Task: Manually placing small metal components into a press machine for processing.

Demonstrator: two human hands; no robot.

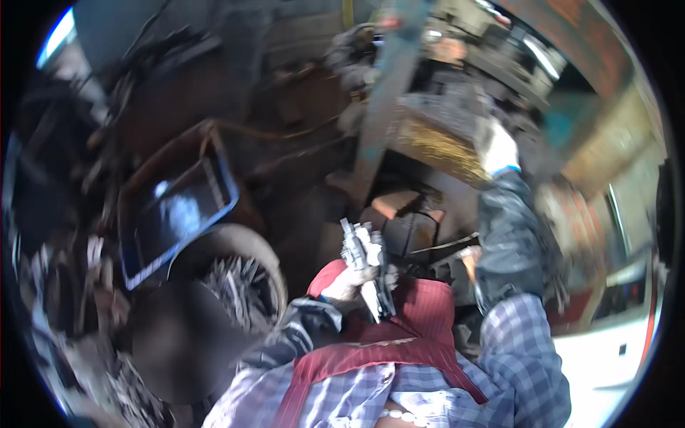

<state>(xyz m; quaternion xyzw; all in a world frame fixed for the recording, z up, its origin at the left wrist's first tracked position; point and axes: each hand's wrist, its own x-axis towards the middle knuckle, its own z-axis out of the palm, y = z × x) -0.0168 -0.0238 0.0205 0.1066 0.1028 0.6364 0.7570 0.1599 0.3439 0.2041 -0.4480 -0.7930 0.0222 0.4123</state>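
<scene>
My left hand (344,284), in a pale work glove, is closed around a bunch of short silvery metal pieces (362,246) above my lap, over the dark red apron (424,303). The pieces stick up past the fingers and hang below them; their exact kind is unclear. My right hand (496,148), in a white glove with a blue cuff, reaches far forward to the right end of a worn bench block (439,146) with a yellowish front edge. Motion blurs its fingers, and I cannot make out whether it holds anything. Black sleeve covers wrap both forearms.
To the left, a round tub (277,274) holds many grey metal strips. Behind it is a blue-rimmed bin (232,189). An upright steel post (385,100) stands ahead, with blocks (414,232) near its foot. A white cabinet (610,357) is at the right.
</scene>
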